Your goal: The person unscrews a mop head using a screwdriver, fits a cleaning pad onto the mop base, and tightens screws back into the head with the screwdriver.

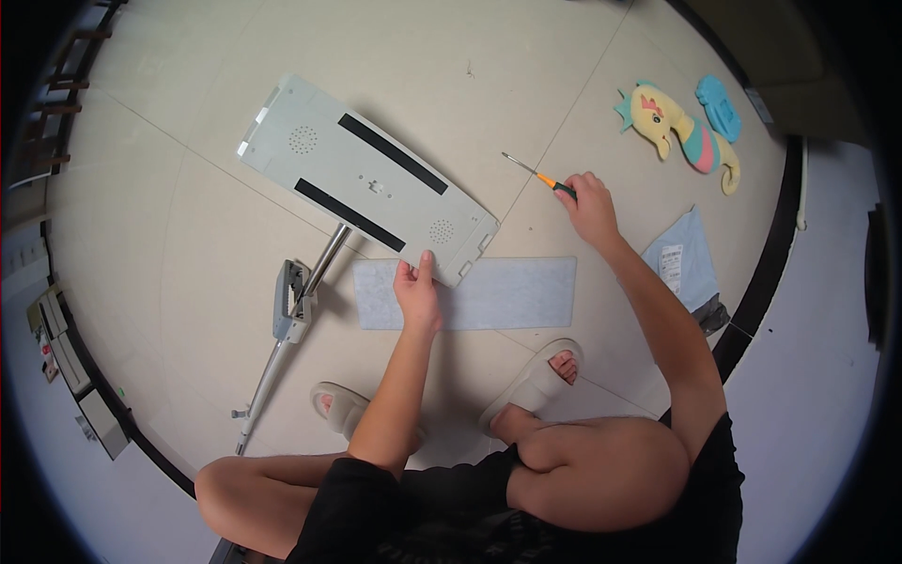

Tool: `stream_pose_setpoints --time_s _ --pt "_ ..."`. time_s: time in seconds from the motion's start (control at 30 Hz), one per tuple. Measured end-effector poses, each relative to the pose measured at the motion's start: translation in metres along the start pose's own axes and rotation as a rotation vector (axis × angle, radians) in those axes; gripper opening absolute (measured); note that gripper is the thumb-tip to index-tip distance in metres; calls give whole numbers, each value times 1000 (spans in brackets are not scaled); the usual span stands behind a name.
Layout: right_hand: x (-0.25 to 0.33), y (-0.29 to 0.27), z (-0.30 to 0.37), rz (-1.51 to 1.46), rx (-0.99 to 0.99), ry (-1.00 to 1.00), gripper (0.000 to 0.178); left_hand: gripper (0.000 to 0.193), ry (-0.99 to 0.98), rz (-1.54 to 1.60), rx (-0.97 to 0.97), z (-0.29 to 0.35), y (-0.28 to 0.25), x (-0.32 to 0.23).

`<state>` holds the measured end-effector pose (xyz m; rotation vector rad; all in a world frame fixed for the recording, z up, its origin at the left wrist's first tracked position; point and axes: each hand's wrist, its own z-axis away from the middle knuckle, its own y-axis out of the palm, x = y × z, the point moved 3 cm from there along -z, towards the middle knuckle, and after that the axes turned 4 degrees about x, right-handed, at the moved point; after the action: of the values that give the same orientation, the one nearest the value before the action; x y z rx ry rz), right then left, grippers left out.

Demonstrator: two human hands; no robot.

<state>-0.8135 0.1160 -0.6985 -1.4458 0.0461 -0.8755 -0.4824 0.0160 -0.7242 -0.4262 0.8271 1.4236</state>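
My left hand (419, 293) is closed on the near right corner of a pale grey flat mop head (315, 155), its thumb on the top face. The mop head is tilted with its underside toward me, showing two black strips and two round clusters of holes. A metal mop pole (329, 258) with a grey bracket (289, 299) runs from behind it toward the lower left. To the right, my right hand (590, 209) grips the green and orange handle of a screwdriver (545, 180), whose metal tip points up and left, apart from the mop head.
A light blue-grey mop pad (512, 293) lies flat on the tiled floor beyond my feet. At the right are a yellow seahorse plush toy (700, 146), a blue plastic piece (719, 108) and a pale blue mailing bag (684, 258). A wall with dark skirting (766, 268) bounds the right side.
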Motion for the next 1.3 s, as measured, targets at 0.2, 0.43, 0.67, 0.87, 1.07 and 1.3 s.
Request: stream_pose_setpoints --time_s 0.2,0.43,0.67,0.87,1.07,1.3 --pt "21 6 10 174 -151 -82 28 27 5 34 43 0 -2 1" --pt "114 35 12 -198 71 -348 29 26 -18 9 44 -1 -7 3" --pt "111 61 4 -273 58 -381 17 25 -28 -6 73 0 -7 3" --pt "114 63 3 -264 27 -390 13 24 -30 16 75 4 -1 -1" --pt "108 57 -7 -301 81 -301 12 24 -24 28 75 4 0 -3" --pt "48 37 -14 85 110 -291 5 24 -45 48 41 6 5 -8"
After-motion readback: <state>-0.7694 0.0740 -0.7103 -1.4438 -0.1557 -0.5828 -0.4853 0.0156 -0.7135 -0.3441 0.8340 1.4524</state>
